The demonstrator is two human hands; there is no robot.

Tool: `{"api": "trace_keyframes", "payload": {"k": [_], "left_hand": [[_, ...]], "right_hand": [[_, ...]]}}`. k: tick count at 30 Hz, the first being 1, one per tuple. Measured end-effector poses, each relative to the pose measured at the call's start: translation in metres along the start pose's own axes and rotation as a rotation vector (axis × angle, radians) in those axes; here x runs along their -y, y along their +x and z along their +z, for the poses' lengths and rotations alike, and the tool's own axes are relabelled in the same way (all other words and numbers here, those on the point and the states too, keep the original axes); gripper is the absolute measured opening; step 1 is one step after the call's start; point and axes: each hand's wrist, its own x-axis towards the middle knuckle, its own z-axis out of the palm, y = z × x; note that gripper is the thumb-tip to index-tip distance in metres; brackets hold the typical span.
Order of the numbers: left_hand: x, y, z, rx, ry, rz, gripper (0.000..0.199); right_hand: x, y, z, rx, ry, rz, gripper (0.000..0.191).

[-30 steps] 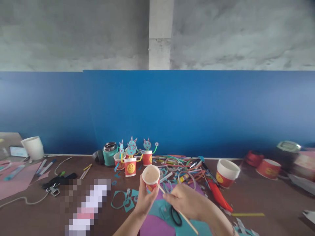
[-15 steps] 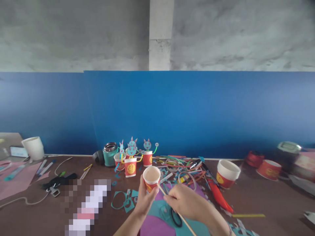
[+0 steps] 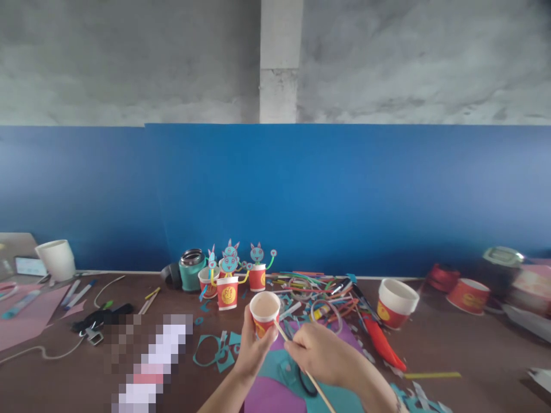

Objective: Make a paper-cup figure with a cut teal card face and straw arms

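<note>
My left hand [image 3: 253, 351] is wrapped round a red and white paper cup [image 3: 264, 310], tilted so its mouth faces me. A thin wooden stick [image 3: 320, 392] is gripped in my right hand [image 3: 316, 353], its tip at the right side of the cup, just below the rim. Whether the tip has gone through the wall I cannot tell. Beneath my hands lie purple paper [image 3: 271, 396] and teal paper [image 3: 275, 362], with a dark scissor handle [image 3: 308, 386] partly hidden by my right hand. Behind the held cup stand several paper cups [image 3: 227, 293] with blue cat-faced figures and pipe-cleaner arms.
A pile of coloured pipe cleaners and scraps [image 3: 301, 284] lies at the back. White-rimmed stacked cups [image 3: 398, 304] and a red pouch-like thing [image 3: 384, 344] are to the right. Left are teal cutouts [image 3: 224, 360], a teal flask [image 3: 192, 275], and a black strap with cable [image 3: 103, 318].
The view has shifted very slightly. Both hands keep their hold, and the stick's lower end has swung a little to the left.
</note>
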Motion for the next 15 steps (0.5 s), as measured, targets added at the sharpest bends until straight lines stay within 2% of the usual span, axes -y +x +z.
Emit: {"api": "trace_keyframes", "payload": {"k": [5, 9, 15], "left_hand": [[0.002, 0.0, -0.002, 0.003, 0.014, 0.025, 0.047], [-0.003, 0.0, -0.003, 0.046, 0.022, 0.023, 0.046], [-0.011, 0.0, -0.002, 0.029, 0.024, 0.017, 0.053]], "right_hand": [[0.0, -0.001, 0.001, 0.011, -0.015, 0.001, 0.042], [-0.003, 0.002, 0.002, 0.013, 0.002, 0.002, 0.042], [-0.007, 0.007, 0.006, 0.025, 0.044, 0.015, 0.04]]}}
